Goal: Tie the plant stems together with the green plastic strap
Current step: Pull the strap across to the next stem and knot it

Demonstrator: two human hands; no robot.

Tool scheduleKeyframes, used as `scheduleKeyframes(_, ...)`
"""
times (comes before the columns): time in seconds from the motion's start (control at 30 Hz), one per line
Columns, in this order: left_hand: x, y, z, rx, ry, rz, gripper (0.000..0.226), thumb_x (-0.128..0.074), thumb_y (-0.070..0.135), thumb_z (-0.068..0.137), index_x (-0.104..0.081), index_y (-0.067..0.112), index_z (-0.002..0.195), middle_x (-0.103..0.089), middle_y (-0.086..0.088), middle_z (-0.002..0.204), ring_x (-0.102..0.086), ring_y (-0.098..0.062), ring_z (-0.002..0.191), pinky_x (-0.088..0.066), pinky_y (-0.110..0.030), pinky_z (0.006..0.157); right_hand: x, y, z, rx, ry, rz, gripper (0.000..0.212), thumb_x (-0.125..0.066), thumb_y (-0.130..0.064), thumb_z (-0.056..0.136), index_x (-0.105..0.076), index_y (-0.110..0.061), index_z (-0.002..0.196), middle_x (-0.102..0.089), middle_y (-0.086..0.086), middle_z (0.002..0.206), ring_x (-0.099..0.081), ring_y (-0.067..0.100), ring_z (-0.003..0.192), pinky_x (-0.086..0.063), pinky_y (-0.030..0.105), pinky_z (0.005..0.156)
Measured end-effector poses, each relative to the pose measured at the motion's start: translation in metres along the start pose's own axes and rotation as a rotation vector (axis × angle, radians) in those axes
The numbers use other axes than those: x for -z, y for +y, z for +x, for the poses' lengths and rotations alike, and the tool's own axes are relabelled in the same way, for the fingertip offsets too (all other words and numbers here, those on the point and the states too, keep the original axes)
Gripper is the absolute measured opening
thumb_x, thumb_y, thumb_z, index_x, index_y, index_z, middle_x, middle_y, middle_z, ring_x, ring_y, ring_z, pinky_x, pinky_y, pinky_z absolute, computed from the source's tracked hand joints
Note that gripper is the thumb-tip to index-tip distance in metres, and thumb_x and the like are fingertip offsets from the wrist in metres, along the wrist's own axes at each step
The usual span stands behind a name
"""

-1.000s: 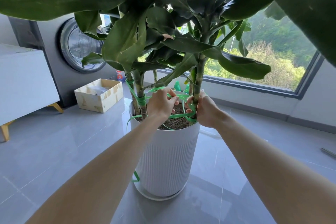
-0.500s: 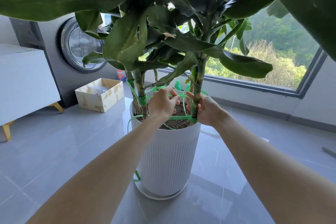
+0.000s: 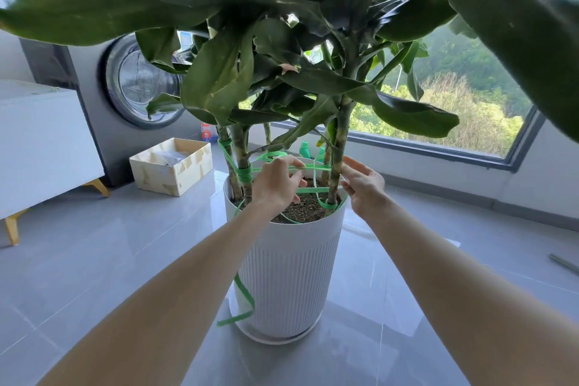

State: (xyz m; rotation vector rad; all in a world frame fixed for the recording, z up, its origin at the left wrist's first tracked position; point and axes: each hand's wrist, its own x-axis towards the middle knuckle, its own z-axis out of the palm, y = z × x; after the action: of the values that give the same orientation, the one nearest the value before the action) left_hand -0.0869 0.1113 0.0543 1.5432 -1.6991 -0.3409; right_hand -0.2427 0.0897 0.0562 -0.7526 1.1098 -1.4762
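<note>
Head view: mid-wrap, the green strap [image 3: 316, 168] is pinched by the left hand [image 3: 275, 186]. Whether the right hand [image 3: 365, 189] grips cannot be told. Tightening is likely needed next.

**Your right hand opens off the stem, and the upper strap run pulls straight.**

Your right hand [image 3: 363, 188], a second ago curled low round the base of the right stem [image 3: 337, 163], now has its fingers [image 3: 352, 164] stretched out and raised beside that stem, level with the green strap [image 3: 313, 168]. Your left hand [image 3: 275, 182] goes from a loose curl to a thumb-and-finger pinch on the strap's upper run. That run now lies straighter between the wrapped left stems [image 3: 241, 147] and the right stem.
</note>
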Motion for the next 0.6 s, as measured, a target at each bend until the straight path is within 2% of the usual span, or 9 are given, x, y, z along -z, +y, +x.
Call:
scheduleKeyframes(0.07, 0.004, 0.001, -0.004, 0.001, -0.012, -0.023, 0.025, -0.052, 0.022, 0.096, -0.056, 0.020, 0.120, -0.074, 0.002, 0.091, -0.064, -0.008, 0.047, -0.054, -0.026, 0.054, 0.001, 0.000, 0.000, 0.123, 0.084, -0.192, 0.026, -0.082, -0.018, 0.072, -0.070, -0.016, 0.095, -0.068, 0.003, 0.092, -0.061, 0.016, 0.087, -0.049, 0.022, 0.078)
scheduleKeyframes(0.2, 0.014, 0.001, -0.009, 0.018, -0.022, -0.042, 0.026, -0.052, 0.022, 0.096, -0.050, 0.022, 0.122, -0.072, 0.003, 0.094, -0.066, -0.011, 0.050, -0.051, -0.025, 0.050, 0.008, -0.002, -0.008, 0.437, 0.194, -0.691, 0.018, -0.077, -0.034, 0.077, -0.064, -0.022, 0.080, -0.068, 0.000, 0.083, -0.065, 0.017, 0.079, -0.056, 0.034, 0.073)
scheduleKeyframes(0.27, 0.019, 0.001, -0.013, 0.040, -0.009, -0.075, 0.019, -0.052, 0.021, 0.096, -0.046, 0.023, 0.113, -0.072, 0.002, 0.096, -0.067, -0.014, 0.051, -0.052, -0.026, 0.051, 0.010, -0.004, -0.014, 0.445, 0.192, -0.873, 0.026, -0.067, -0.041, 0.085, -0.061, -0.017, 0.077, -0.066, 0.002, 0.078, -0.062, 0.019, 0.073, -0.053, 0.034, 0.066)
scheduleKeyframes(0.33, 0.024, 0.002, -0.017, 0.072, 0.010, -0.121, 0.015, -0.053, 0.022, 0.095, -0.041, 0.023, 0.105, -0.071, 0.000, 0.095, -0.066, -0.017, 0.050, -0.055, -0.030, 0.055, 0.010, -0.004, -0.021, 0.377, 0.176, -0.977, 0.042, -0.055, -0.044, 0.092, -0.064, -0.006, 0.075, -0.064, 0.006, 0.073, -0.055, 0.022, 0.066, -0.045, 0.032, 0.062)
scheduleKeyframes(0.4, 0.028, 0.003, -0.021, 0.097, -0.001, -0.110, 0.015, -0.054, 0.022, 0.094, -0.042, 0.019, 0.101, -0.071, 0.000, 0.095, -0.067, -0.017, 0.052, -0.058, -0.034, 0.060, 0.010, -0.002, -0.026, 0.303, 0.160, -1.012, 0.049, -0.045, -0.043, 0.096, -0.067, -0.004, 0.075, -0.064, 0.009, 0.072, -0.051, 0.023, 0.063, -0.044, 0.034, 0.063)
scheduleKeyframes(0.47, 0.030, 0.005, -0.025, 0.095, -0.040, -0.080, 0.015, -0.057, 0.022, 0.093, -0.045, 0.017, 0.099, -0.070, -0.002, 0.095, -0.068, -0.018, 0.057, -0.059, -0.038, 0.063, 0.009, -0.001, -0.034, 0.230, 0.098, -1.009, 0.048, -0.038, -0.038, 0.098, -0.064, -0.006, 0.073, -0.059, 0.008, 0.071, -0.049, 0.023, 0.063, -0.042, 0.032, 0.061)
scheduleKeyframes(0.6, 0.037, 0.013, -0.034, 0.064, -0.102, -0.042, 0.020, -0.059, 0.018, 0.092, -0.053, 0.013, 0.110, -0.068, -0.007, 0.103, -0.068, -0.022, 0.082, -0.057, -0.043, 0.078, 0.008, -0.008, -0.054, 0.070, -0.060, -0.717, 0.040, -0.034, -0.017, 0.100, -0.052, -0.009, 0.066, -0.049, 0.007, 0.059, -0.044, 0.018, 0.048, -0.038, 0.024, 0.043)
